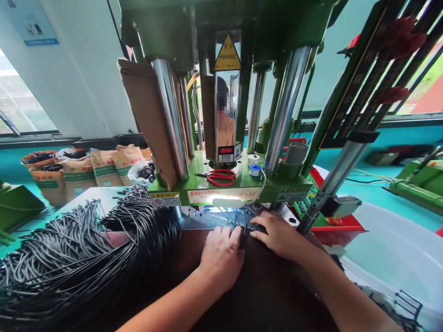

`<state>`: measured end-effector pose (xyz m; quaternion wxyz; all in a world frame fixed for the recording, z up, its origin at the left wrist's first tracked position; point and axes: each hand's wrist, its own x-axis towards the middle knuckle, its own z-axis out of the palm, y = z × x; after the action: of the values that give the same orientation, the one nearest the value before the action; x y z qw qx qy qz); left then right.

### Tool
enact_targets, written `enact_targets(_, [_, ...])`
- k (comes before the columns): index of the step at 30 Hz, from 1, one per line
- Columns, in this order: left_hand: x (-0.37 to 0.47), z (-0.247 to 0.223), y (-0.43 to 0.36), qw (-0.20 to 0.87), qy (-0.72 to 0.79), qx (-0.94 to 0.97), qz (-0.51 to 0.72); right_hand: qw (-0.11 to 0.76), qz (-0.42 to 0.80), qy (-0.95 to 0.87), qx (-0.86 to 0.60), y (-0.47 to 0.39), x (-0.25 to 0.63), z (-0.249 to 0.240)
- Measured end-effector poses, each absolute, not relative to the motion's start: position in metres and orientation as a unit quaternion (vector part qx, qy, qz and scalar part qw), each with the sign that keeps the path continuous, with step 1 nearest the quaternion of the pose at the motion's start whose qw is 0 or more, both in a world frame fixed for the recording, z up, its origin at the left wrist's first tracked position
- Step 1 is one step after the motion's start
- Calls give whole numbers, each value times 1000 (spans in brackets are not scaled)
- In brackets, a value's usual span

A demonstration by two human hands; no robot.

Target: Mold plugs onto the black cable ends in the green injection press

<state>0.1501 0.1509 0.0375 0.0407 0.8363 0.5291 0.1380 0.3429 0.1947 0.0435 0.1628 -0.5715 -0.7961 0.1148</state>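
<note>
My left hand point(221, 253) is in front of the press at the edge of the metal mold plate point(197, 219). Its fingers curl over several thin dark cables point(235, 217) that run back into the mold. To its right, my right hand point(277, 233) has thumb and fingers closed at the plate's right part, around a dark piece too small to name. The green press point(166, 184) stands over both hands, and a white lamp point(227, 202) glows at its front edge. Left of my hands lies a large bundle of black cables point(138, 230).
Red-handled scissors point(221, 177) and a blue-and-white spool point(255, 170) lie on the press ledge. A metal post point(332, 180) rises at the right, beside a white tub point(398, 244) with black molded pieces. Paper sacks point(78, 173) stand along the wall behind.
</note>
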Motion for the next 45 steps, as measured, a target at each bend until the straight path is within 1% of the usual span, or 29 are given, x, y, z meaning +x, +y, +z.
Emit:
enact_targets(3, [150,39,151,42,530,836,135,250,141,-771,-568,192,339,57])
enact_targets(7, [151,40,151,38,531,837,128,371,269,-706,-540,188,333,70])
enact_targets(14, [151,41,152,37,532,837,124,474,440,-592,-481,187,326,63])
enact_targets(19, [151,41,152,32,531,838,122,504,506,-543,-441,187,324,65])
enact_targets(29, [150,38,152,26,527,839,130,513,518,-530,-433,187,323,66])
enact_targets(33, [150,40,152,31,530,838,127,504,504,-540,-446,184,324,67])
enact_targets(36, [150,39,153,31,530,837,130,469,459,-585,-476,185,325,67])
enact_targets(38, [150,37,153,25,527,839,135,419,384,-642,-516,188,326,64])
enact_targets(41, [150,34,152,13,517,844,143,363,227,-716,-551,193,328,54])
enact_targets(43, [150,33,151,8,514,845,147,372,143,-743,-538,196,329,44])
enact_targets(45, [151,34,150,8,516,844,148,384,90,-759,-517,202,330,33])
